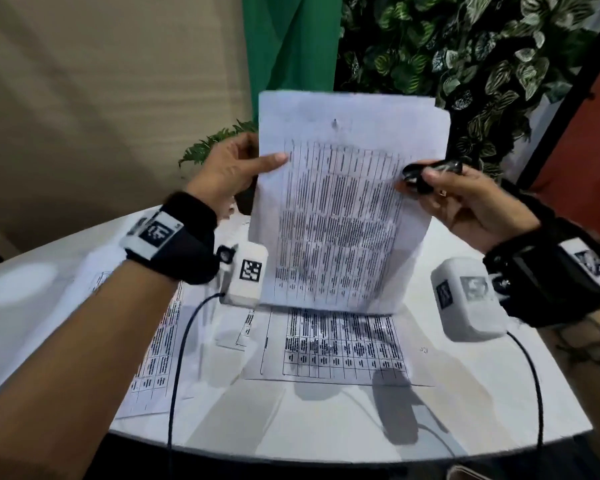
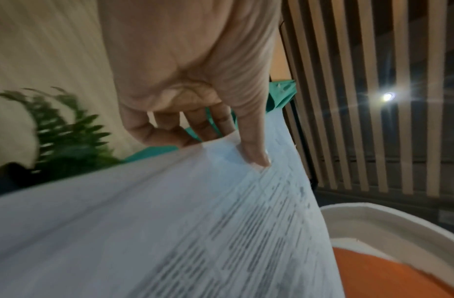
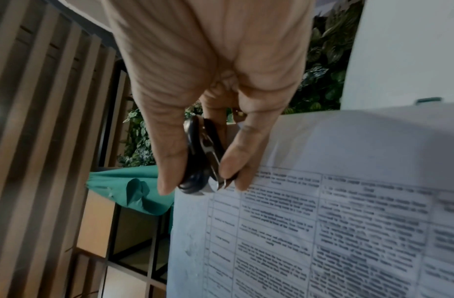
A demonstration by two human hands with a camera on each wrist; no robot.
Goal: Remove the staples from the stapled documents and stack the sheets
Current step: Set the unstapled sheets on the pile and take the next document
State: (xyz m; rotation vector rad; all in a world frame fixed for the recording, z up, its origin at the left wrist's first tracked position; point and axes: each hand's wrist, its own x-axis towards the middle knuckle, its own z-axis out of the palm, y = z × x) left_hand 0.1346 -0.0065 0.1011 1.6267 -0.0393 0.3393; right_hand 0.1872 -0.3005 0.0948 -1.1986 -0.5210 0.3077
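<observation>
Table (image 1: 465,393), white and round, carries printed sheets (image 1: 340,344); leafy plants (image 1: 465,57) stand at 1 o'clock. Papers (image 1: 343,209) stand upright at centre, left hand (image 1: 229,171) pinching their 9 o'clock edge, right hand (image 1: 471,199) at 3 o'clock gripping a black staple remover (image 1: 426,174) against them.

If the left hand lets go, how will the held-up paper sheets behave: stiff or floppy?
Probably floppy: the sheets are thin and already curve between the left hand and the right hand. They look light, so one hand could likely hold them, though sagging. The right hand also holds a staple remover, so its hold on the paper may be weak.
</observation>
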